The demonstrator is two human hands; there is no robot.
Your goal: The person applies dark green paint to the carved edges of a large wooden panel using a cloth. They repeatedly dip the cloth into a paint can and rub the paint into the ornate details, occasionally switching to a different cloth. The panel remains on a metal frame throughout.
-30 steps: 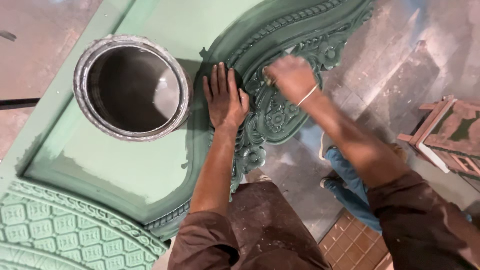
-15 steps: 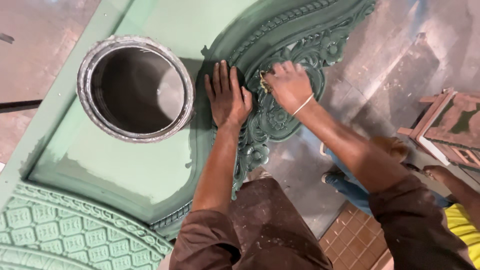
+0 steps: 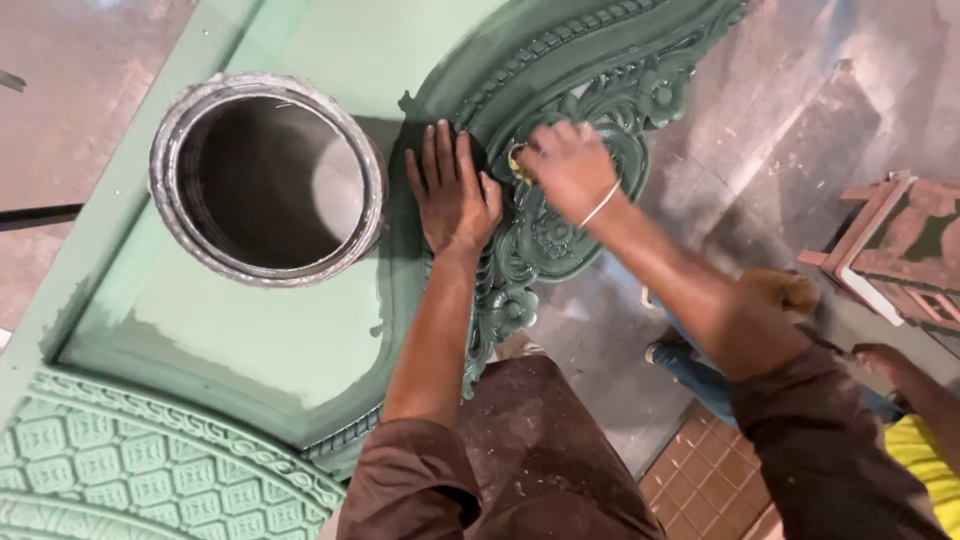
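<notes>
Carved scrollwork [image 3: 560,240] in dark green, the raised ornament on the arched edge of the painted panel [image 3: 260,340], lies under both of your hands at the upper middle of the head view. Your right hand [image 3: 565,165] is curled, fingers pressed together around a small pale object held against the carving; it is too blurred to name, and only a glint shows at the thumb side. Compared with half a second ago, this hand sits at nearly the same spot on the ornament, shifted only slightly along the scroll, and its outline is smeared, which reads as a short rubbing stroke in progress rather than a move to a new area. Your left hand [image 3: 452,195] stays flat, fingers spread and palm down, bracing on the dark border just beside the scrollwork, unchanged across the interval. Judged from this, work remains concentrated on one patch of relief. Left of the bracing hand, an open paint can [image 3: 175,215] with a crusted rim stands on the pale green field. A lattice-carved moulding [image 3: 110,470] occupies the lower left. At right, well apart, a small wooden frame [image 3: 890,250] rests on the floor, and another person's yellow sleeve [image 3: 925,460] enters the corner.
</notes>
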